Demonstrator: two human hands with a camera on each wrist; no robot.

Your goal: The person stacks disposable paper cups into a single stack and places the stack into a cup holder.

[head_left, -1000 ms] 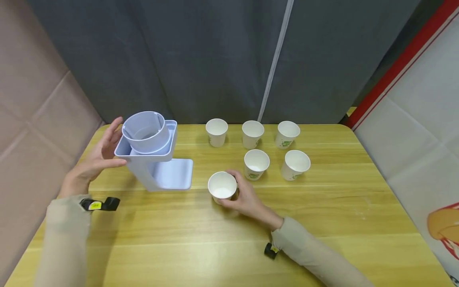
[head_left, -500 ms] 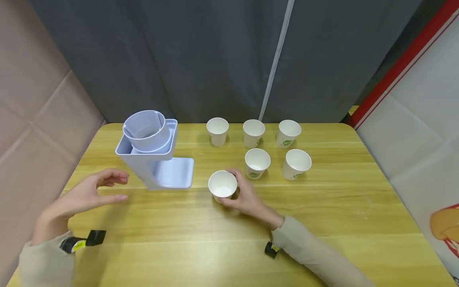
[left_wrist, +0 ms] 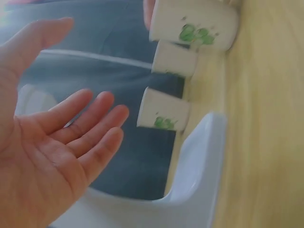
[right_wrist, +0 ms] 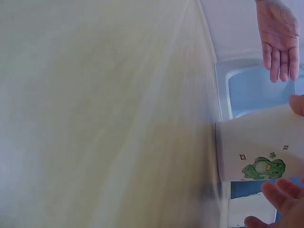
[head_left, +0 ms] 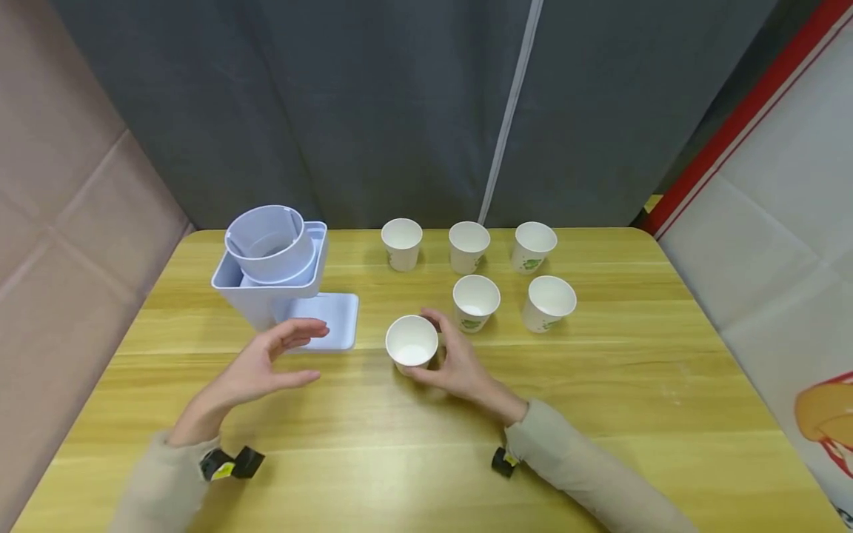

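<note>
In the head view my right hand [head_left: 460, 366] grips a white paper cup [head_left: 411, 344] that stands upright on the table. The right wrist view shows the green printed figure on this paper cup [right_wrist: 263, 147], with fingertips [right_wrist: 285, 197] at its side. My left hand [head_left: 266, 366] hovers with fingers extended and thumb apart, holding nothing, to the left of that cup. It partly covers the base of a pale blue plastic stand [head_left: 340, 314]. On top of the stand sits a round pale blue funnel-like holder [head_left: 269, 244].
Behind and right of the gripped cup stand several more upright paper cups [head_left: 476, 303] in two rows. The wooden table [head_left: 600, 444] ends at a dark grey curtain [head_left: 400, 111]. Pale panels rise on both sides, the right one with a red edge [head_left: 733, 133].
My left hand has left the side of the stand's top, come down toward the front, then moved right toward the cup. The right hand and its cup have stayed put.
</note>
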